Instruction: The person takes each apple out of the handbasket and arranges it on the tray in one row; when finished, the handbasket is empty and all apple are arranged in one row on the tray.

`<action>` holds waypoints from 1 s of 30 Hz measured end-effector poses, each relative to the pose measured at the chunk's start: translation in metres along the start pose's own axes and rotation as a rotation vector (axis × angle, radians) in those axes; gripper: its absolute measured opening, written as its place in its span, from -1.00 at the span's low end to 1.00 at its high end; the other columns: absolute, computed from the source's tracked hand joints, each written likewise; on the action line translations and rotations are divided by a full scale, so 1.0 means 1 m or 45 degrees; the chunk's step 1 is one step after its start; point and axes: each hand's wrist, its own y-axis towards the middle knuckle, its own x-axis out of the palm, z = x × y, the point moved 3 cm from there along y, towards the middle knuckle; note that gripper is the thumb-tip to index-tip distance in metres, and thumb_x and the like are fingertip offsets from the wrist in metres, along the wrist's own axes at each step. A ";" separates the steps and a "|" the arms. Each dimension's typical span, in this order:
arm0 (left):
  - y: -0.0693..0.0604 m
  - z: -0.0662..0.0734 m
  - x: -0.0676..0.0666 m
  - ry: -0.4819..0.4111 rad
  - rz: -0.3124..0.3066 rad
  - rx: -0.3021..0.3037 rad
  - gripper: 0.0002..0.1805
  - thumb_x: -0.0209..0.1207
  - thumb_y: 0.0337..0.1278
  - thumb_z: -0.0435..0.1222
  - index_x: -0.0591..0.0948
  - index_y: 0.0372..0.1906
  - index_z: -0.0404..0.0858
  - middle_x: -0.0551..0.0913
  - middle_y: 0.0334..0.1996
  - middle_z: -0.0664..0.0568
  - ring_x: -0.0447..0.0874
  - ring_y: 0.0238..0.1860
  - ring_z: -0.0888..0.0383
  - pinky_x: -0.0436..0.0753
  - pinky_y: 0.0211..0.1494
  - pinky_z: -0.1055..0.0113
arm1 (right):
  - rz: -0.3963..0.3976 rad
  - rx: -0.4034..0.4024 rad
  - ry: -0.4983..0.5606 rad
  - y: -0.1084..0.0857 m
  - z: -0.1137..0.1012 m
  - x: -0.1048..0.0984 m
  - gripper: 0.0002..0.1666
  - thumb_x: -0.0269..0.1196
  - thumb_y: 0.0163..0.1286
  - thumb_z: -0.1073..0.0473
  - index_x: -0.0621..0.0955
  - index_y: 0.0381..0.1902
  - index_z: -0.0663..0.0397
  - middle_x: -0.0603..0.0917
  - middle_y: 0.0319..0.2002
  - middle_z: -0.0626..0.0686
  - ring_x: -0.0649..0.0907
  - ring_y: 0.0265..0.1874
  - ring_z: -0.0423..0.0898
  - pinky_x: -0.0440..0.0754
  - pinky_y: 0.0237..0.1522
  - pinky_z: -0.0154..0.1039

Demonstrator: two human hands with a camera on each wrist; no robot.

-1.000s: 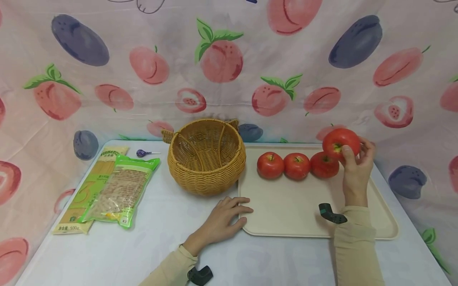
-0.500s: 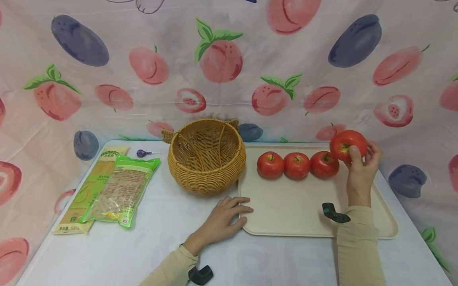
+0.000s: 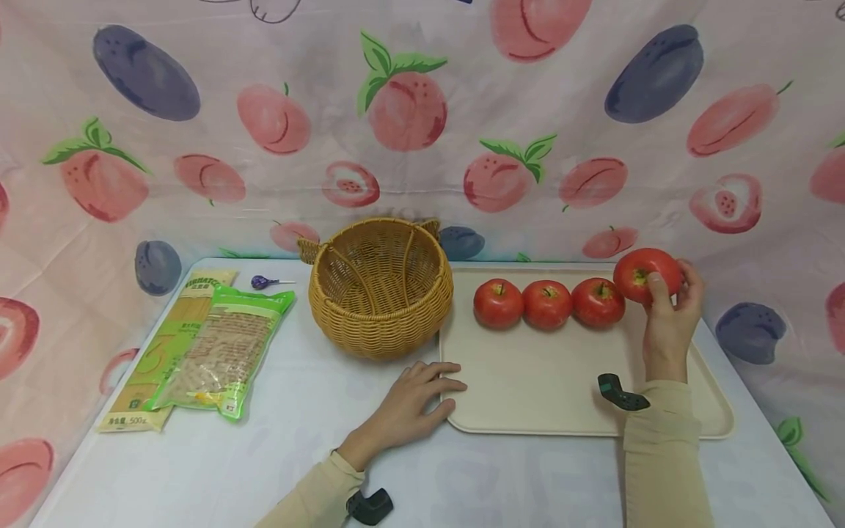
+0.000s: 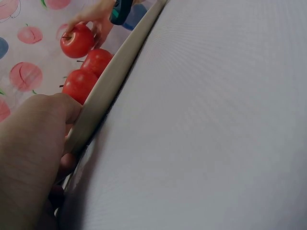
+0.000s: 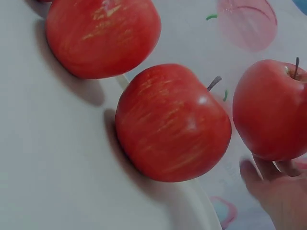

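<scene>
My right hand (image 3: 670, 330) holds a red apple (image 3: 648, 273) at the back right of the beige tray (image 3: 528, 389), thumb on the near side. Three more red apples stand in a row on the tray: left (image 3: 498, 303), middle (image 3: 547, 304) and right (image 3: 598, 301). In the right wrist view the held apple (image 5: 271, 112) is apart from the nearest standing apple (image 5: 172, 124), above the fingers (image 5: 268, 167). My left hand (image 3: 409, 407) rests at the tray's left edge with fingers spread and loose. Its thumb side (image 4: 38, 115) meets the rim in the left wrist view.
A woven basket (image 3: 379, 334) with small ears stands left of the tray, its mouth tilted forward. Farther left, a green-edged bag (image 3: 221, 352) overlaps a pack of noodles (image 3: 141, 367). A purple lollipop (image 3: 262, 282) lies behind them. A fruit-print cloth (image 3: 409, 183) hangs at the back.
My right hand has moved the held apple to the right, away from the row, and lately a little lower. The left hand has stayed in place.
</scene>
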 end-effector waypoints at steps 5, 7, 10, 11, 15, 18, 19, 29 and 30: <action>0.000 0.001 0.000 0.010 0.021 0.024 -0.69 0.04 0.28 -0.08 0.58 0.08 0.11 0.43 0.27 0.20 0.39 0.18 0.22 0.36 0.23 0.17 | 0.055 -0.011 0.001 0.004 0.004 -0.006 -0.42 0.31 0.19 0.32 0.47 0.18 -0.03 0.31 0.35 -0.13 0.34 0.27 -0.16 0.43 0.19 -0.46; 0.000 0.002 -0.001 0.018 0.021 0.026 -0.69 0.04 0.28 -0.08 0.58 0.08 0.12 0.43 0.27 0.20 0.39 0.17 0.21 0.37 0.23 0.17 | 0.075 0.017 0.023 0.005 0.006 -0.009 -0.41 0.34 0.17 0.31 0.49 0.17 -0.05 0.34 0.33 -0.12 0.40 0.20 -0.16 0.54 0.03 -0.47; 0.000 0.002 -0.001 0.026 0.021 0.033 -0.69 0.02 0.29 -0.08 0.58 0.08 0.12 0.43 0.27 0.19 0.40 0.17 0.20 0.37 0.22 0.16 | 0.123 0.084 0.020 0.008 0.008 -0.015 -0.40 0.37 0.15 0.24 0.48 0.17 -0.10 0.41 0.23 -0.08 0.44 0.12 -0.17 0.60 -0.19 -0.50; 0.000 0.003 -0.002 0.028 0.021 0.035 -0.69 0.02 0.30 -0.08 0.57 0.08 0.12 0.43 0.27 0.18 0.40 0.17 0.19 0.37 0.22 0.15 | 0.137 0.116 0.017 0.008 0.009 -0.017 -0.40 0.37 0.15 0.21 0.48 0.17 -0.13 0.41 0.19 -0.07 0.45 0.12 -0.17 0.61 -0.21 -0.50; 0.000 0.002 -0.001 0.024 0.021 0.034 -0.69 0.02 0.30 -0.07 0.58 0.08 0.11 0.43 0.27 0.19 0.40 0.16 0.20 0.37 0.21 0.16 | 0.177 0.238 -0.020 0.011 0.012 -0.026 -0.40 0.36 0.18 0.09 0.43 0.17 -0.14 0.37 0.10 -0.09 0.42 0.16 -0.16 0.64 -0.24 -0.42; 0.000 0.002 -0.001 0.022 0.021 0.026 -0.69 0.03 0.29 -0.07 0.58 0.08 0.12 0.43 0.27 0.20 0.39 0.17 0.21 0.37 0.22 0.16 | 0.193 0.304 -0.007 0.013 0.013 -0.031 -0.45 0.34 0.20 0.07 0.43 0.14 -0.10 0.35 0.06 -0.10 0.41 0.16 -0.17 0.66 -0.36 -0.38; 0.000 0.002 -0.001 0.019 0.022 0.024 -0.69 0.03 0.29 -0.07 0.58 0.08 0.12 0.43 0.27 0.21 0.39 0.17 0.21 0.37 0.22 0.17 | 0.201 0.319 0.000 0.014 0.013 -0.032 -0.47 0.34 0.21 0.07 0.43 0.12 -0.09 0.35 0.04 -0.10 0.42 0.13 -0.18 0.65 -0.41 -0.39; 0.000 0.002 -0.001 0.004 0.041 0.048 -0.69 0.04 0.28 -0.08 0.59 0.07 0.09 0.44 0.26 0.17 0.40 0.16 0.18 0.37 0.20 0.14 | 0.177 0.448 -0.174 0.017 0.016 -0.043 -0.40 0.28 0.25 -0.02 0.38 0.21 -0.15 0.33 -0.05 -0.15 0.46 -0.09 -0.26 0.60 -0.50 -0.48; 0.000 0.002 -0.001 0.009 0.042 0.051 -0.69 0.04 0.28 -0.08 0.59 0.07 0.09 0.44 0.26 0.17 0.41 0.16 0.18 0.38 0.20 0.14 | 0.176 0.449 -0.208 0.017 0.017 -0.044 -0.41 0.28 0.25 -0.03 0.38 0.21 -0.14 0.33 -0.07 -0.15 0.45 -0.12 -0.27 0.59 -0.50 -0.49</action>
